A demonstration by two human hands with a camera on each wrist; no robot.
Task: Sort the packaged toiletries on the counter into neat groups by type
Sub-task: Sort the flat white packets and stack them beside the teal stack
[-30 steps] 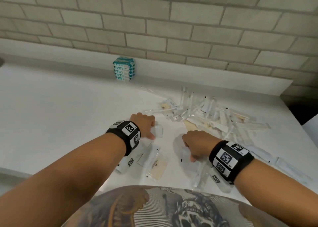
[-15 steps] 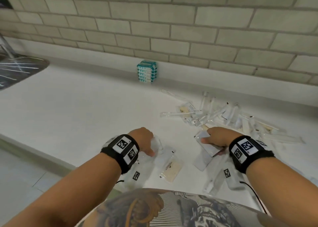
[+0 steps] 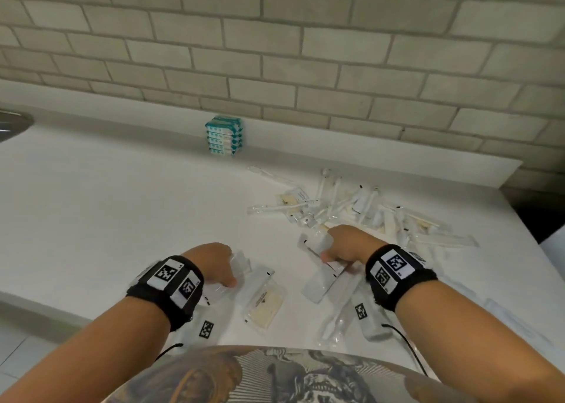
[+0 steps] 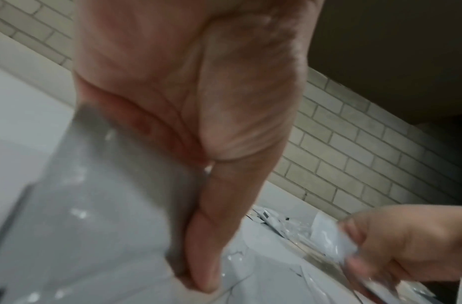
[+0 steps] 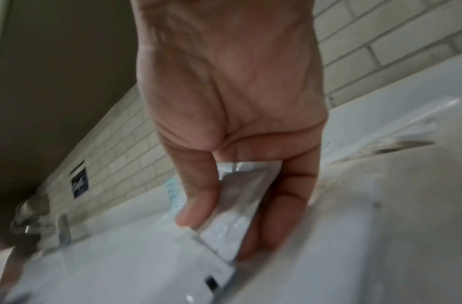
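My left hand [image 3: 214, 262] is down on the white surface [image 3: 101, 219], thumb and fingers pinching a clear flat packet [image 3: 240, 265] that lies against it; the left wrist view shows the packet's grey sheet [image 4: 99, 205] held between thumb and palm side. Just to the right of that hand lies a packet with a cream-coloured pad inside [image 3: 264, 306], flat on the surface and not touched. My right hand [image 3: 345, 243] grasps a white sachet [image 3: 318, 249], thumb on one face and fingers [image 5: 289, 205] on the other, its lower end over another white packet [image 3: 321, 285] lying below the hand. Beyond my right hand, further from me, sits the loose heap of wrapped toiletries [image 3: 351, 207], long thin packets crossing one another. Far ahead of my left hand, against the brick wall [image 3: 275, 51], stands a stack of teal-and-white packs [image 3: 224, 135].
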